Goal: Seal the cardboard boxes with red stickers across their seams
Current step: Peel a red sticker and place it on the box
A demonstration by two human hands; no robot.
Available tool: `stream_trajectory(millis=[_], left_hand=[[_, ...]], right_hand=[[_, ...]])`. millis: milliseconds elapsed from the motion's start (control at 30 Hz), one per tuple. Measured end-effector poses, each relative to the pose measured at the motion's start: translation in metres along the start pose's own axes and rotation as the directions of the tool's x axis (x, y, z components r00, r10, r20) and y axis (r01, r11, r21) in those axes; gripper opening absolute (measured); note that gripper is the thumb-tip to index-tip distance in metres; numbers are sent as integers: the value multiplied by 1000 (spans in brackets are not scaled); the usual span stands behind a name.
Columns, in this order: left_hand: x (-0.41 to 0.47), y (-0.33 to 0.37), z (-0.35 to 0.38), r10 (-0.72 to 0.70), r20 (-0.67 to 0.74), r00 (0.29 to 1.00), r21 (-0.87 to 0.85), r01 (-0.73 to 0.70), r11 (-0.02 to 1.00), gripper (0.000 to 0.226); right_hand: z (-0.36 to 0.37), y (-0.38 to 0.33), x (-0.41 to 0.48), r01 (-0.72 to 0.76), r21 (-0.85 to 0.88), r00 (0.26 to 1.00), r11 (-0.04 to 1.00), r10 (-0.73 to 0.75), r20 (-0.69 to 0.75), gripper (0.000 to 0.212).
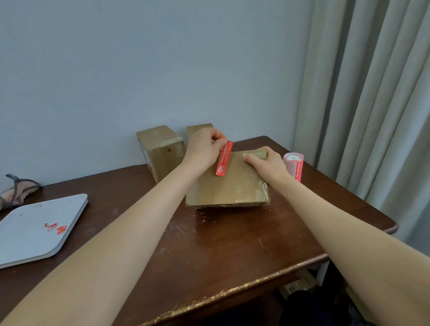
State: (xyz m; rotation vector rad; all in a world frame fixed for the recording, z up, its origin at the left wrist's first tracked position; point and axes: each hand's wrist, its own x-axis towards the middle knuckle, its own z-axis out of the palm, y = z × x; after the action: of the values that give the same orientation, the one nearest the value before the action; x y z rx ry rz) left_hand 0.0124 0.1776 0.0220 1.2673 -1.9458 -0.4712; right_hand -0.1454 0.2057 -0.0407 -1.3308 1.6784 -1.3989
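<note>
A flat cardboard box (229,188) lies on the brown table (205,248) in front of me. My left hand (204,150) pinches the top end of a long red sticker (224,159), which hangs down over the box's far left part. My right hand (264,162) rests on the box's far right corner, its fingers curled over the taped edge. Two more cardboard boxes stand against the wall: one (160,151) left of my left hand, the other (198,129) mostly hidden behind it. A roll of red stickers (295,166) stands upright to the right of the flat box.
A white tray (28,231) with red sticker scraps (56,228) sits at the table's left. A bundle of fabric (13,193) lies behind it. Grey curtains (372,95) hang at the right. The table's front edge (228,291) is chipped.
</note>
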Motion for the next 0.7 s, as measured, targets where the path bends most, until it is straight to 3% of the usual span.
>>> stream_trajectory(millis=[200, 367, 567, 633, 700], left_hand=[[-5, 5, -12, -143, -41, 989, -252, 128, 959, 9], [-16, 4, -13, -245, 52, 968, -460, 242, 854, 10], [-21, 3, -8, -363, 13, 932, -609, 295, 736, 9], [-21, 3, -8, -397, 6, 918, -658, 302, 690, 8], [-20, 3, -7, -418, -13, 908, -690, 295, 661, 6]], right_hand=[[-15, 2, -2, 62, 35, 996, 997, -64, 55, 21], [-33, 4, -5, 185, -253, 971, 950, -137, 196, 24], [-51, 3, -10, 220, -330, 939, 918, -108, 326, 28], [-53, -3, -9, 184, -290, 959, 939, -107, 263, 25], [-51, -12, -6, 192, -254, 981, 948, -177, 80, 32]])
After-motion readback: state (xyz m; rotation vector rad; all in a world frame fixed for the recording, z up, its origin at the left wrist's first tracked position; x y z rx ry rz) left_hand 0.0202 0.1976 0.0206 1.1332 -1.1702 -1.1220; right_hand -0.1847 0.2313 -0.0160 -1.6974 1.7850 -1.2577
